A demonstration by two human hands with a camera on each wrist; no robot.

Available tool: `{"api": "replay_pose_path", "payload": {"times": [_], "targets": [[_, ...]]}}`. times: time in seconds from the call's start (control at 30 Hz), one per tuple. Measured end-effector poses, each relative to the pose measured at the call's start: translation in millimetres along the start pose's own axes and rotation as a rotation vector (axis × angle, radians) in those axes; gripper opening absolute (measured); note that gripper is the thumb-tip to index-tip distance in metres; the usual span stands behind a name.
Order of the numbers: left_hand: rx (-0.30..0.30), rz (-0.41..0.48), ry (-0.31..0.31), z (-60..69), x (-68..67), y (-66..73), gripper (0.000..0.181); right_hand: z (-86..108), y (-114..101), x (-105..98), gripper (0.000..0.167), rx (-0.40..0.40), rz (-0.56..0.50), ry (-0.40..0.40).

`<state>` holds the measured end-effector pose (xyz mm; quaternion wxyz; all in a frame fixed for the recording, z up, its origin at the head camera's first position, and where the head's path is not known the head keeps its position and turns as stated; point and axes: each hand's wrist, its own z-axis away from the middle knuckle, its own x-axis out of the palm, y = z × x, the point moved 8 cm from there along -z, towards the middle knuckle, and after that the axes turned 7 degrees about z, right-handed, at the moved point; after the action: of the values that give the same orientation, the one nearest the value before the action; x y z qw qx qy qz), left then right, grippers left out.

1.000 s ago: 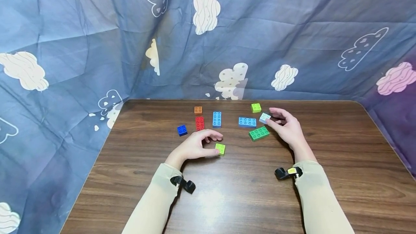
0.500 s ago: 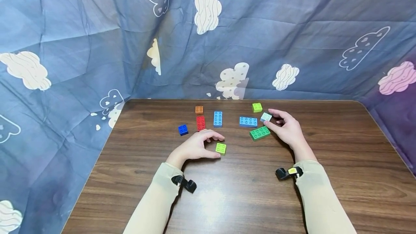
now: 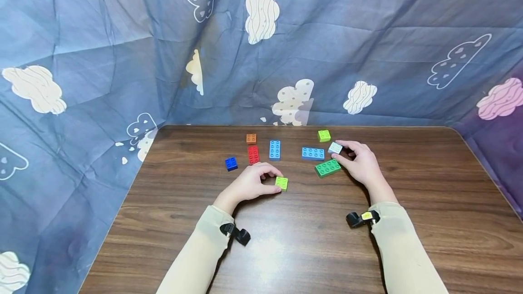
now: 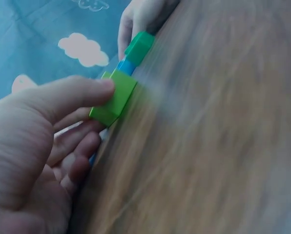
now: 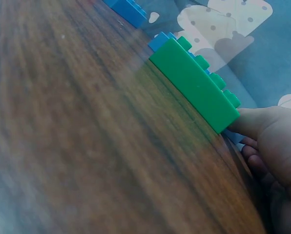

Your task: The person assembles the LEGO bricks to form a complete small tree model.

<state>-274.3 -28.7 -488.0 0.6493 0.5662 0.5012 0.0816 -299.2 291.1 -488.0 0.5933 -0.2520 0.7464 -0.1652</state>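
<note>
My left hand (image 3: 253,182) pinches a lime green square building brick (image 3: 281,183) between thumb and fingers near the middle of the table. In the left wrist view the thumb presses on one side of that lime brick (image 4: 115,100). Farther right, my right hand (image 3: 362,163) has thumb and index finger on opposite sides of a pale blue square brick (image 3: 335,148). Just left of that hand lies a long green brick (image 3: 328,168), which hides most of the pale brick in the right wrist view. A long blue brick (image 3: 313,153) lies beside the pale one.
Toward the back left lie an orange brick (image 3: 251,139), a red brick (image 3: 253,154) partly behind my left hand, an upright-lying blue brick (image 3: 275,150) and a dark blue brick (image 3: 231,163). Another lime brick (image 3: 324,135) sits near the back edge, before a cloud-print curtain (image 3: 229,58).
My left thumb and fingers have closed on the lime brick, which has shifted slightly forward and right. The right fingers stay at the pale blue brick with little movement.
</note>
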Motion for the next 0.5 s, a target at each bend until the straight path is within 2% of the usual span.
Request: {"api": "replay_pose_path", "payload": {"times": [0.23,0.37,0.5], "targets": [[-0.011,-0.03,0.044,-4.8,5.6,9.6,0.034,1.4,-0.8,-3.1,0.047,0.024,0.004,0.0],[-0.026,-0.031,0.061,-5.3,7.3,7.9,0.034,1.6,-1.0,-2.4,0.046,0.024,0.005,-0.001],[-0.01,-0.056,0.072,-4.5,7.8,4.9,0.033,0.0,0.3,0.1,0.045,0.023,0.008,0.003]]}}
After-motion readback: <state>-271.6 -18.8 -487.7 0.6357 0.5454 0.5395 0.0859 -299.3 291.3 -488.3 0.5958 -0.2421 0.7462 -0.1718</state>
